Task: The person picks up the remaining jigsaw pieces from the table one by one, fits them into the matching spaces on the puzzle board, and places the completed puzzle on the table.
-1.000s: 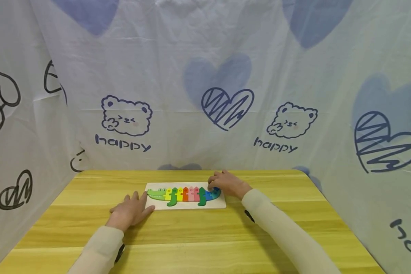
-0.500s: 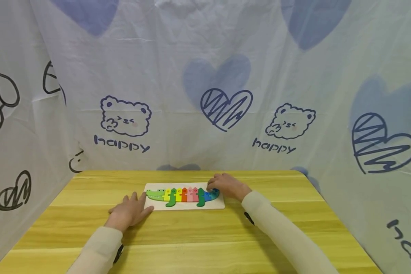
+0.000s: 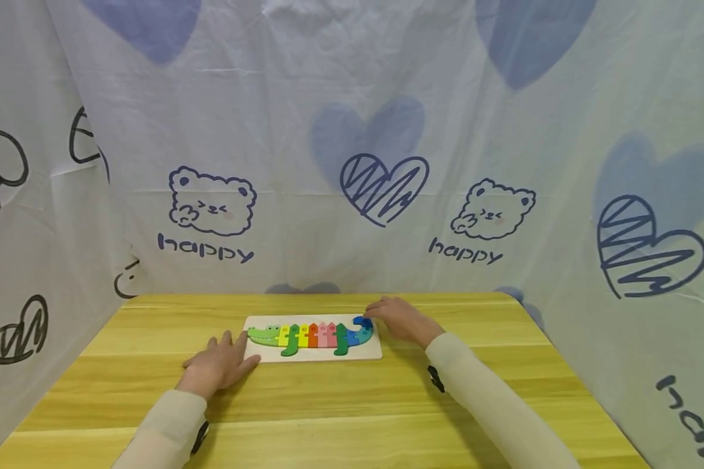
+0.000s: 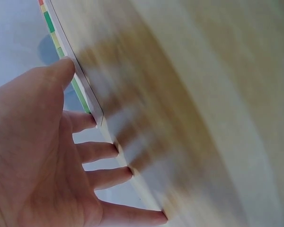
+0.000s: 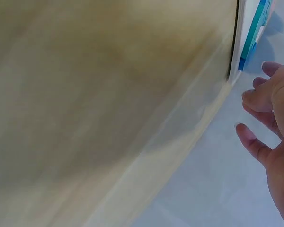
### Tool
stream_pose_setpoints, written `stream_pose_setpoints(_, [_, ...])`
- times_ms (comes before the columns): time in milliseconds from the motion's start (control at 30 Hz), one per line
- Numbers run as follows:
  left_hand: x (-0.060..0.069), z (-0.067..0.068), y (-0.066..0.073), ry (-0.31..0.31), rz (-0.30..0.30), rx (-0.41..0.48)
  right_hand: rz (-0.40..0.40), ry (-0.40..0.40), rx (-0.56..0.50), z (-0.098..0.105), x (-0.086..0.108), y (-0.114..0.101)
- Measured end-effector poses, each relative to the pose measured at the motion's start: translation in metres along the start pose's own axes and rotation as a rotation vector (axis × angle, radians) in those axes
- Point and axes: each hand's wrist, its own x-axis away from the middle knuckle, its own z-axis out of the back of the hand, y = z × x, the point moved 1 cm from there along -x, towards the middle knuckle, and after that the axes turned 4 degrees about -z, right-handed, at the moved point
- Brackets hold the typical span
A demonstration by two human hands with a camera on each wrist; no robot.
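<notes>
A crocodile puzzle (image 3: 313, 335) in bright colours lies on a pale board (image 3: 317, 357), its green head at the left and blue tail (image 3: 360, 333) at the right. My left hand (image 3: 218, 365) rests at the board's left end with fingers spread. In the left wrist view, the left thumb (image 4: 62, 71) touches the board's edge and the other fingertips meet the tabletop. My right hand (image 3: 403, 319) hovers beside the tail with nothing in it. Its fingers (image 5: 260, 99) are loosely bent and apart from the board in the right wrist view.
The board lies towards the back of a wood-grain table (image 3: 328, 417). A white cloth (image 3: 305, 130) printed with hearts, bears and lettering hangs behind the table and along its sides.
My right hand has moved off the blue tail a little to the right, so the tail's curled tip now shows. The left hand keeps its place at the board.
</notes>
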Motion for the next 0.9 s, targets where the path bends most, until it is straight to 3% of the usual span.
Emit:
stream_pose_setpoints(300, [0.001,0.002,-0.002,-0.011,0.002,0.006,-0.015,0.104,-0.109,0.000,0.026,0.009])
stream_pose_setpoints(467, [0.000,0.003,-0.005,-0.006,-0.001,0.006,-0.047,0.098,-0.177,0.002,0.035,0.009])
stream_pose_setpoints(667, [-0.001,0.001,-0.004,-0.015,-0.002,0.007,-0.052,0.099,-0.196,0.005,0.044,0.007])
stream_pose_setpoints(900, [0.000,0.004,-0.010,-0.028,-0.021,0.009,-0.104,0.173,-0.195,0.013,0.058,0.006])
